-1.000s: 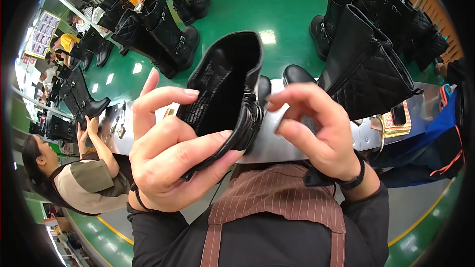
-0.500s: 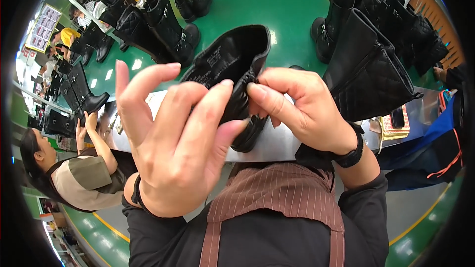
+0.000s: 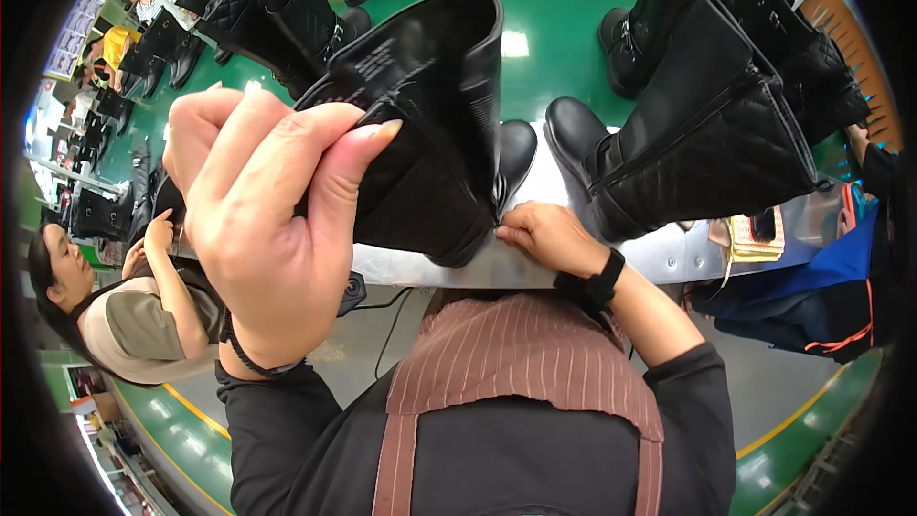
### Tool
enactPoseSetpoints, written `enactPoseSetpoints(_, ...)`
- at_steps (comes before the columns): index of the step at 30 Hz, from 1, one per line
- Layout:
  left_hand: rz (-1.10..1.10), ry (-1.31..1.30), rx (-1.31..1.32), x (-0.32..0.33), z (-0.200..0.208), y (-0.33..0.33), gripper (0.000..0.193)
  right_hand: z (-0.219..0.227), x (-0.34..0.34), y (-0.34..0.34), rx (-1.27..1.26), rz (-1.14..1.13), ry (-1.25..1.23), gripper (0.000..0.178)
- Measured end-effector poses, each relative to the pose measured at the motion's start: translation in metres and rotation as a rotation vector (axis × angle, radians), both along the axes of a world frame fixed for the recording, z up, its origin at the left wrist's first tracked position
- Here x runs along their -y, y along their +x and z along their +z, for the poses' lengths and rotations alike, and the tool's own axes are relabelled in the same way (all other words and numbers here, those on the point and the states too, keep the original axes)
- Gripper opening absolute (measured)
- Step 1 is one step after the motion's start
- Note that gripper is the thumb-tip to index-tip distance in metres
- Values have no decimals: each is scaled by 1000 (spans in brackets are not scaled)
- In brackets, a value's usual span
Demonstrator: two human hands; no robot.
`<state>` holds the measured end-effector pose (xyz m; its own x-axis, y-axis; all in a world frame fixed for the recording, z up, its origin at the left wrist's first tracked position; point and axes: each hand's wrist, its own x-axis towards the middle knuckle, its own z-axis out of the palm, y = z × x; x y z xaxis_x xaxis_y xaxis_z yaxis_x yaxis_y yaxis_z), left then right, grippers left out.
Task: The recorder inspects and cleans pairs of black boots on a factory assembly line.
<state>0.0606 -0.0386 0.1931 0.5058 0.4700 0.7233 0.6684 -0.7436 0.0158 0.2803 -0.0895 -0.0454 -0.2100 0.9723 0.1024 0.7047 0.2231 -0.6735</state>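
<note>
A tall black boot [image 3: 420, 172] stands on the metal table edge in front of me, its shaft spread wide and its lining showing. My left hand [image 3: 263, 167] is closed on the shaft's upper left edge, thumb and forefinger pinched together. Low down near the ankle, my right hand [image 3: 544, 234] pinches the bottom end of the boot's side zipper [image 3: 499, 196]; the pull itself is hidden by my fingers. To the right, a second black boot [image 3: 669, 143] with a quilted shaft and a buckled strap leans over, its zipper closed.
More black boots stand on the green tabletop [image 3: 535, 29], such as a buckled boot [image 3: 635, 29] at the far right. A co-worker [image 3: 143, 306] at the left handles a boot. Yellow-edged papers [image 3: 757, 237] and blue cloth [image 3: 812, 268] lie at the right.
My right hand has slid from the shaft's top down to the ankle, and the boot's side has opened. My left hand has shifted left, now gripping the shaft edge.
</note>
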Motion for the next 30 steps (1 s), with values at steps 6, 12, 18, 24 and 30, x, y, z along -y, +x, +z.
enactPoseSetpoints(6, -418, -228, -249, 15, 29, -30, 30, 40, 9, 11, -242, -81, -48, 27)
enactPoseSetpoints(12, -613, -349, -288, 37, 23, -46, 32, 102, 16, -4, -176, -177, 379, 63)
enactPoseSetpoints(18, -817, -390, -299, 12, 17, -76, 30, 109, -11, 8, -465, -132, 210, 30)
enactPoseSetpoints(24, -786, -405, -306, 6, 12, -99, 28, 104, -25, 13, -550, -51, 137, 32)
enactPoseSetpoints(30, -858, -395, -403, -7, 15, -107, 30, 103, -36, 7, -593, -81, 110, 33)
